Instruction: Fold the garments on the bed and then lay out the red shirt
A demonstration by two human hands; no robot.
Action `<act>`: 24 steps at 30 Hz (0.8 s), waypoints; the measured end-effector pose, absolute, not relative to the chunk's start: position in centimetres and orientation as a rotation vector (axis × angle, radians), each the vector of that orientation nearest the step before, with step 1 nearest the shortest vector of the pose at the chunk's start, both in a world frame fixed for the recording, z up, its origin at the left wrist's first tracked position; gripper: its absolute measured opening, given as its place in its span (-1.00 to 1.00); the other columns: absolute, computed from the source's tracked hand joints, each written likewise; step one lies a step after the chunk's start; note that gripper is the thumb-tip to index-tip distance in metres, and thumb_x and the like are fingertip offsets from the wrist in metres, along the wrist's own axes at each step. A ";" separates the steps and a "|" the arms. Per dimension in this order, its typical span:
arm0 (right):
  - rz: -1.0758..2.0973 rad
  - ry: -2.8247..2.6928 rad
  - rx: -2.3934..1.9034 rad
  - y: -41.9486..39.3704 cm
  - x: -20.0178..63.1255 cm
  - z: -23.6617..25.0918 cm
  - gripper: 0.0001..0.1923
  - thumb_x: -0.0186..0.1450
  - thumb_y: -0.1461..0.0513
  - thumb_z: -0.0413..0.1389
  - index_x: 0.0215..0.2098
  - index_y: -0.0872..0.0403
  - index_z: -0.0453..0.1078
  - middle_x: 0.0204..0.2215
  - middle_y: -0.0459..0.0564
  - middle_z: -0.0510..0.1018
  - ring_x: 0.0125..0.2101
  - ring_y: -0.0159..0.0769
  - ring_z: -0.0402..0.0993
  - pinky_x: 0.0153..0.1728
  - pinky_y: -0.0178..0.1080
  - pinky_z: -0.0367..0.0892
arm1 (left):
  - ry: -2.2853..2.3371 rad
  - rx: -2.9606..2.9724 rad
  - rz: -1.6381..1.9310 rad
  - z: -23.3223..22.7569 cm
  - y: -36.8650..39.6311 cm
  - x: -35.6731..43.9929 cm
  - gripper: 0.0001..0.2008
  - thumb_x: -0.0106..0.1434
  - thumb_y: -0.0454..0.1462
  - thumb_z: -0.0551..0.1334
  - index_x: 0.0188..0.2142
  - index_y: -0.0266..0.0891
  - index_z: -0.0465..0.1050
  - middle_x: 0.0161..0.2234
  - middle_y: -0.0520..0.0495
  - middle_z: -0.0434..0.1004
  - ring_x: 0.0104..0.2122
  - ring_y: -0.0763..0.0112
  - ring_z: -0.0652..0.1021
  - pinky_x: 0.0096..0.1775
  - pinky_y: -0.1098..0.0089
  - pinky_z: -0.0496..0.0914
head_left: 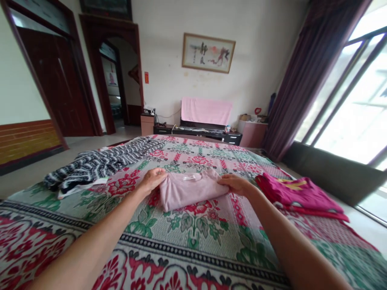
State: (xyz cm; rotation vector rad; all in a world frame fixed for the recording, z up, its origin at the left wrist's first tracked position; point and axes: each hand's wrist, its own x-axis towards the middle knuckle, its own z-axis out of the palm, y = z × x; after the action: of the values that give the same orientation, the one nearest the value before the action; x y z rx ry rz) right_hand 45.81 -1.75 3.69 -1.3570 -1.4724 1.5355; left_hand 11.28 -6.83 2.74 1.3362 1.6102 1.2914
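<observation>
Both hands rest on one folded garment, each at one end of it. The left hand [154, 178] lies with curled fingers on the left edge of the pale pink shirt [191, 188], pressing or pinching the cloth there; I cannot tell if the fingers truly close around the fabric. The right hand [235, 184] touches the right edge of the same shirt, fingers bent onto the fold, and again the grip itself is hidden under the hand.

Between the two hands the shirt lies flat on the bed [193, 237], its long axis running from one hand to the other, slightly tilted so that the right end sits a little farther from the person. The collar with a small white label [189, 177] is on the far side, away from the arms. Neither hand is clearly nearer; both reach it equally.

Outward to the right of the right hand, near but apart, lies a magenta garment [298, 195]. Outward to the left of the left hand, a black and white striped garment [99, 163] is spread on the flowered bedcover.
</observation>
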 end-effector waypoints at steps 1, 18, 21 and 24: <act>1.520 -1.489 -1.352 -1.9 46.0 3.5 -0.83 0.01 0.21 0.25 -0.45 0.12 0.41 -0.56 -0.11 0.46 -0.59 -0.47 0.30 -0.58 -0.42 0.25 | 1.658 1.378 1.258 2.7 -6.7 11.2 -0.55 -0.11 -0.04 0.33 -0.28 -0.28 0.47 -0.44 0.01 0.51 -0.39 0.38 0.47 -0.38 0.47 0.26; 0.917 -1.779 -1.542 -0.9 43.5 2.9 -0.62 0.09 0.16 0.20 -0.12 0.10 0.48 -0.40 -0.03 0.60 -0.43 -0.28 0.49 -0.53 -0.36 0.24 | 1.147 1.125 1.166 2.5 -7.4 9.3 -0.28 -0.10 -0.48 0.25 0.14 -0.34 0.28 -0.35 -0.04 0.55 -0.38 0.43 0.52 -0.29 0.43 0.36; 0.853 -1.817 -1.517 -0.9 43.0 2.8 -0.62 0.06 0.17 0.21 -0.14 0.10 0.47 -0.39 -0.02 0.60 -0.41 -0.25 0.50 -0.53 -0.36 0.26 | 1.122 1.031 1.250 2.4 -7.1 10.0 -0.28 -0.10 -0.46 0.26 0.13 -0.34 0.28 -0.48 0.04 0.51 -0.52 0.47 0.49 -0.39 0.45 0.35; 1.056 -1.732 -1.392 -1.4 43.1 3.3 -0.56 0.05 0.20 0.18 -0.07 0.11 0.40 -0.33 0.02 0.60 -0.41 -0.26 0.50 -0.49 -0.34 0.32 | 1.123 0.955 1.349 2.4 -6.4 10.7 -0.33 -0.12 -0.43 0.30 0.07 -0.33 0.34 -0.50 0.06 0.51 -0.56 0.51 0.46 -0.46 0.49 0.30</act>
State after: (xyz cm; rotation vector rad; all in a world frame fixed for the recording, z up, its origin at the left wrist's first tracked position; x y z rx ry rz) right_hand 43.05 -1.44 3.29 -1.3924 -1.7318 1.0559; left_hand 10.67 -6.43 2.42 0.9552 1.1231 1.3488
